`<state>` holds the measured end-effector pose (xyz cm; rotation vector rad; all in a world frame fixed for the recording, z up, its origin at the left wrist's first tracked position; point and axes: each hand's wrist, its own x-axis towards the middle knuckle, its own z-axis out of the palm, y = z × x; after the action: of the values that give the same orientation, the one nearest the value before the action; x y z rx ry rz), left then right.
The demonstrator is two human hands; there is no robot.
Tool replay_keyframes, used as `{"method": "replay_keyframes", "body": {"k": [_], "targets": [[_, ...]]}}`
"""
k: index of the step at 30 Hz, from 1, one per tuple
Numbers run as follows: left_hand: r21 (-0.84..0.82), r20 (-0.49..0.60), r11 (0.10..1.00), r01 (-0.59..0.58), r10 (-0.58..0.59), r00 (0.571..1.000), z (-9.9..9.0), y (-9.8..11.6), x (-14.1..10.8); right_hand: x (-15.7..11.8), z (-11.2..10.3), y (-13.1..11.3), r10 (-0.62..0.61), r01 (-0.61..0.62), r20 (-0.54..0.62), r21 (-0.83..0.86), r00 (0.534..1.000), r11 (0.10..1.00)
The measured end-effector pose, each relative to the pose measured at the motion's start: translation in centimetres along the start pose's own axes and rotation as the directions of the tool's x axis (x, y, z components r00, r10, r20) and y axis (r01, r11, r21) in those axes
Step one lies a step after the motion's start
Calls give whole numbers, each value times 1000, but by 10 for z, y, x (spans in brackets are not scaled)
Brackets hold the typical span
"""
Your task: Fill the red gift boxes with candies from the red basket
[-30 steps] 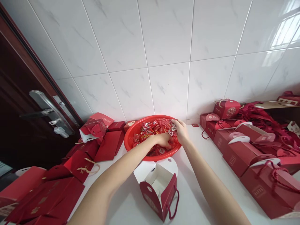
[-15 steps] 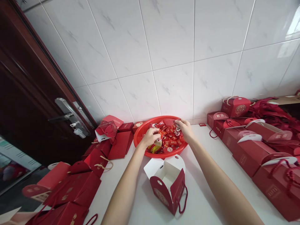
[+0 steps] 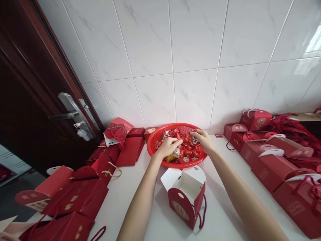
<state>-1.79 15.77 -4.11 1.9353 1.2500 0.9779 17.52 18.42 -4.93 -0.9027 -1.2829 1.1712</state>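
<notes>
A red plastic basket [image 3: 150,147] full of wrapped candies [image 3: 188,152] stands against the wall. Over its left part is my left hand [image 3: 169,147], fingers closed on a small wrapped candy [image 3: 177,152] with a pale wrapper. My right hand [image 3: 202,140] is at the basket's right side, its fingers closed around a candy packet [image 3: 194,139] with dark and white print. In front of the basket, between my forearms, an open red box [image 3: 183,206] with a white inside and a red cord handle stands with its flaps up; no candy shows in it.
Red gift boxes [image 3: 77,197] are stacked along the left side of the white table [image 3: 127,194]. More boxes [image 3: 271,165] line the right, beside dark red ribbon bags [image 3: 291,129]. Behind rises a tiled wall [image 3: 195,97]; a dark door [image 3: 32,83] with a handle is at the left.
The view has shifted a little, so basket and open box appear farther right. My left hand has moved slightly across the candies, its fingers stretched more to the right. My right hand stays at the basket's right side.
</notes>
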Motion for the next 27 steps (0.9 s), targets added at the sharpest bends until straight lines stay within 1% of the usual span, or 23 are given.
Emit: {"method": "replay_keyframes", "body": {"k": [3,7,9,12,14,16,20,22,25,27], "targets": [[-104,-34,992,-64,61,998,-2,4,-1,-1,1,-4,30,-29,-18,78,999,997],[-298,-104,948,-111,83,991,-1,11,0,-6,8,-14,101,-88,-57,197,993,977],[-322,-159,935,-151,104,982,1,11,1,-10,12,-19,109,-97,-37,245,993,965],[-254,-244,945,-205,142,959,5,10,3,-17,19,-27,60,-64,26,255,998,965],[-208,-282,953,-222,159,946,8,10,3,-22,21,-30,11,-22,60,195,998,981],[-200,-301,954,-221,155,941,10,12,3,-26,22,-32,-24,14,90,107,996,994],[-263,-305,940,-218,134,943,13,20,-1,-32,17,-37,-52,55,162,-14,985,998],[-282,-307,934,-221,130,943,14,25,-3,-34,14,-43,-86,104,185,-91,979,990],[-254,-306,947,-198,116,945,13,28,-5,-38,9,-55,-197,227,133,-269,971,936],[-219,-268,964,-148,86,960,11,24,-4,-42,6,-66,-271,284,89,-365,959,887]]}}
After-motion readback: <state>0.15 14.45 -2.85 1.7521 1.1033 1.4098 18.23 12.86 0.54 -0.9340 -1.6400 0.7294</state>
